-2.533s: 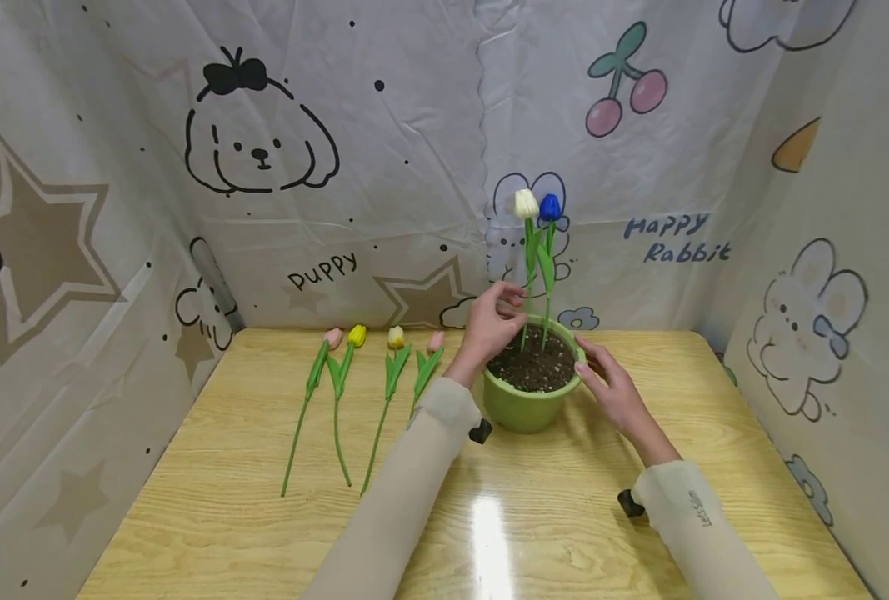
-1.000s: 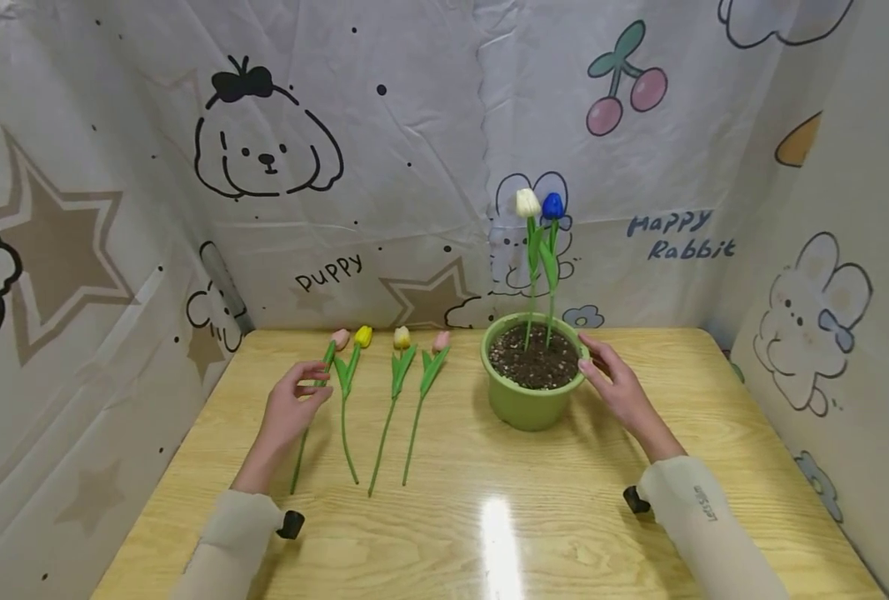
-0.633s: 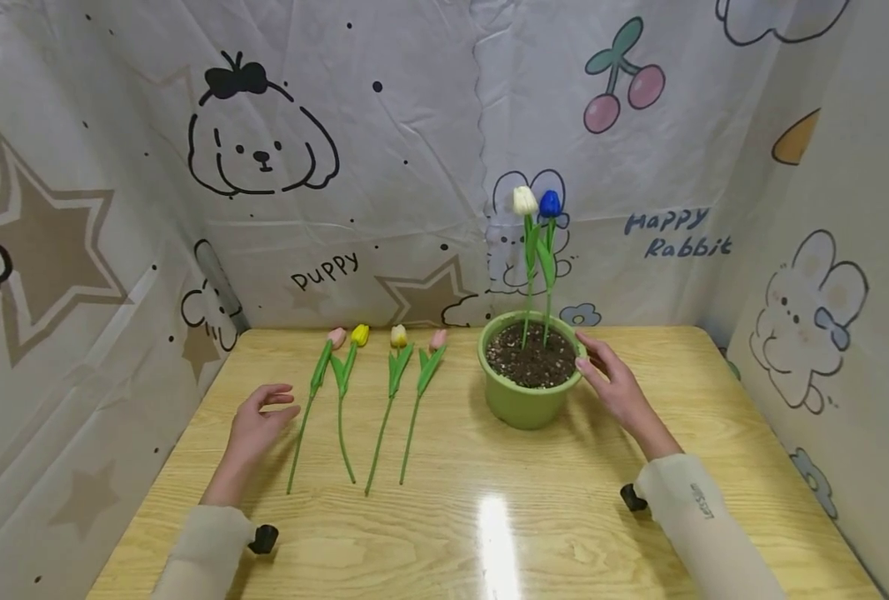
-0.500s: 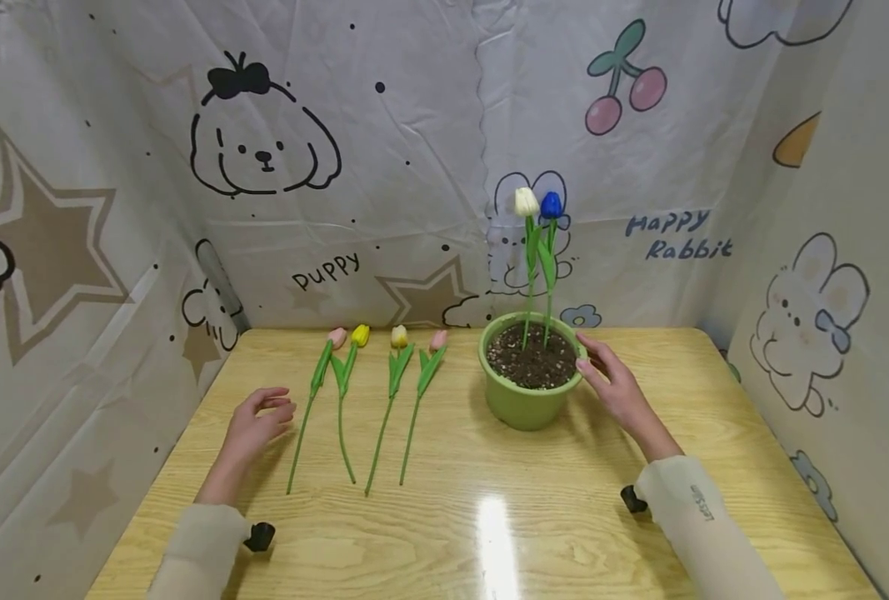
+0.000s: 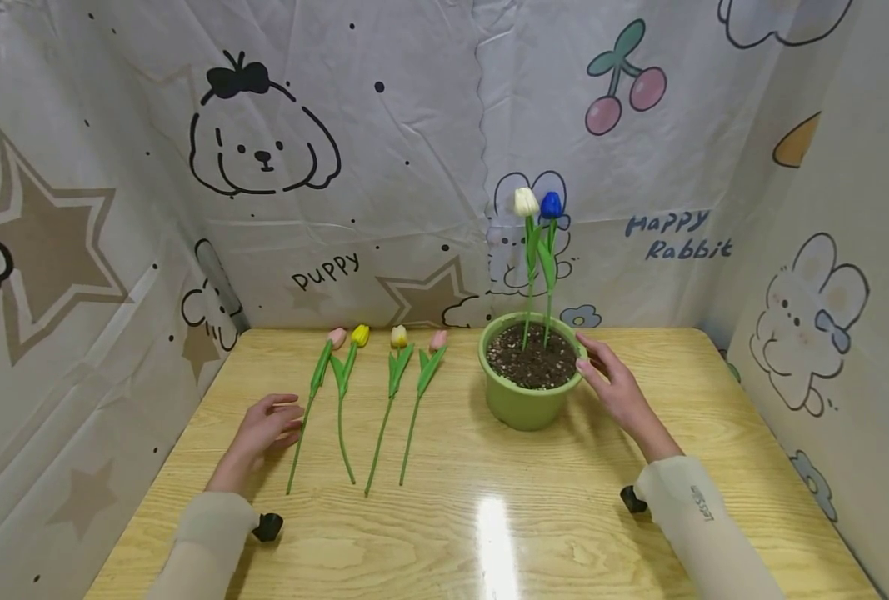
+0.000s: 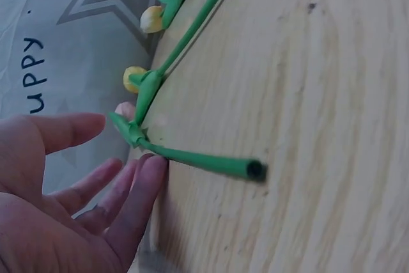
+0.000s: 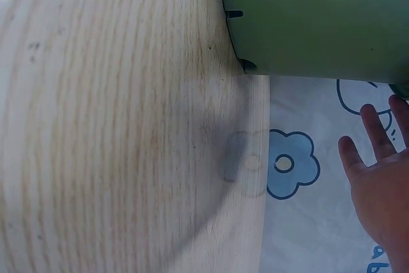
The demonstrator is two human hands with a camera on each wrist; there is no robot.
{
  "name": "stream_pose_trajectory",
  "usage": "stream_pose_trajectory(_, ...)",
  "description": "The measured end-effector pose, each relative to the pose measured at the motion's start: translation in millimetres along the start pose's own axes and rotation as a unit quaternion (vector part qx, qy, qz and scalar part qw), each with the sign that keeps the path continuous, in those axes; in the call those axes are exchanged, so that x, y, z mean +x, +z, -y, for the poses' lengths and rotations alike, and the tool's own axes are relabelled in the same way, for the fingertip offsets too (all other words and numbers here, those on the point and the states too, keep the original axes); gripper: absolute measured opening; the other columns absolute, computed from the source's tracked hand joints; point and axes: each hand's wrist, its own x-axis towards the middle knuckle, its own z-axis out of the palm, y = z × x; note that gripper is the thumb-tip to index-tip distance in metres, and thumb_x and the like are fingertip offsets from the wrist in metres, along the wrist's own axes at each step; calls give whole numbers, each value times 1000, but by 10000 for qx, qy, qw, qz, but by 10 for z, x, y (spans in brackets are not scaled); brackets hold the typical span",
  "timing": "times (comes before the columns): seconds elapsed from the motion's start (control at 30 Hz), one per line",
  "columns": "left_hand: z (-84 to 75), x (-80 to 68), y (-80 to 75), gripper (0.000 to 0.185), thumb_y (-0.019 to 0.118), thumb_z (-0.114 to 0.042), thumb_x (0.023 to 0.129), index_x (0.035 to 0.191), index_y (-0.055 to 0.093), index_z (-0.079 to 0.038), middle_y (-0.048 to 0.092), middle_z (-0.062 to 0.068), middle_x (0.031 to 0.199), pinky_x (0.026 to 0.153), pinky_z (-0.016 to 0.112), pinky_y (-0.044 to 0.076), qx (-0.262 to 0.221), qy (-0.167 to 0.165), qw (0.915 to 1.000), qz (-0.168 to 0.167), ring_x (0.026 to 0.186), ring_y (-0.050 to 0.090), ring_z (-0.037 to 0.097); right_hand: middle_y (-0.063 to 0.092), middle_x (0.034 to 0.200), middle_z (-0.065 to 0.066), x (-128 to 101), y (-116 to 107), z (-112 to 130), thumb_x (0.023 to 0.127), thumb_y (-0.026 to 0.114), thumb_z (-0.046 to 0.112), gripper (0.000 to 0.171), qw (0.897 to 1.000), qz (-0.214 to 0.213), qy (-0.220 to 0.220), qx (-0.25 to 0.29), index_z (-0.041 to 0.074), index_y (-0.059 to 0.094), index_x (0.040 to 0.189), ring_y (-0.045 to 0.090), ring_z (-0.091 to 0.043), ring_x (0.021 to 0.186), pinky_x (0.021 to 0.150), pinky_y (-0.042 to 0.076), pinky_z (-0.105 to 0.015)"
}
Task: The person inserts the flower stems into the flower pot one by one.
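Fingers relaxed and spread on left hand [image 5: 264, 427], lower left of head view, tips touching the stem of the pink tulip [image 5: 311, 403], nothing pinched. Stem lies flat on the wooden table [image 5: 489, 533], leftmost of four. Right hand [image 5: 615, 390] open too, fingertips against the rim of the green pot [image 5: 522, 404], centre right.

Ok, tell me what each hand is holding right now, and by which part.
Nothing is gripped. The left hand lies open, fingertips touching the stem of the leftmost tulip on the table. The right hand rests with straight fingers against the rim of the green pot.
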Motion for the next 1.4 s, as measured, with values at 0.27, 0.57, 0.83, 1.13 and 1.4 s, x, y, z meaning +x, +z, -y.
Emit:
stream_pose_trajectory(0.27, 14, 63, 154, 62, 73, -7, 95, 148, 43, 4, 51, 27, 139, 76, 24, 58, 421, 145, 9987, -228, 107, 60, 23, 37, 163, -23, -5, 6, 17, 111, 50, 21, 52, 10000, -28, -47, 25, 5, 38, 159, 37, -48, 147, 122, 29, -65)
stream_pose_trajectory(0.57, 26, 42, 254, 63, 76, 11, 79, 138, 56, 3, 57, 28, 132, 69, 23, 58, 751, 330, 9941, -712, 109, 60, 33, 38, 162, -23, -9, 10, 0, 111, 50, 22, 52, 10000, -33, -34, 7, 7, 38, 159, 38, -48, 146, 123, 29, -62)
stream_pose_trajectory(0.83, 26, 21, 207, 54, 72, 7, 82, 135, 61, 5, 64, 27, 128, 70, 24, 59, 554, 209, 9947, -845, 98, 65, 20, 37, 164, -21, -14, 10, 5, 111, 50, 22, 53, 10000, -26, -25, 17, 8, 37, 160, 38, -47, 147, 123, 29, -62)
stream_pose_trajectory(1.13, -15, -68, 110, 50, 65, -6, 99, 145, 51, 10, 78, 4, 98, 69, 22, 61, -319, -139, 9993, -158, 76, 72, 6, 35, 164, -21, -14, 17, 13, 111, 50, 23, 54, 10000, 15, 13, 61, 8, 36, 161, 36, -47, 148, 122, 28, -63)
stream_pose_trajectory(1.4, 7, -64, 92, 52, 62, -2, 101, 150, 46, 7, 70, 7, 116, 70, 23, 62, -412, -279, 9987, 94, 82, 72, 5, 36, 164, -21, -9, 18, 7, 111, 50, 23, 53, 10000, -7, 9, 43, 8, 37, 160, 37, -47, 148, 123, 29, -63)
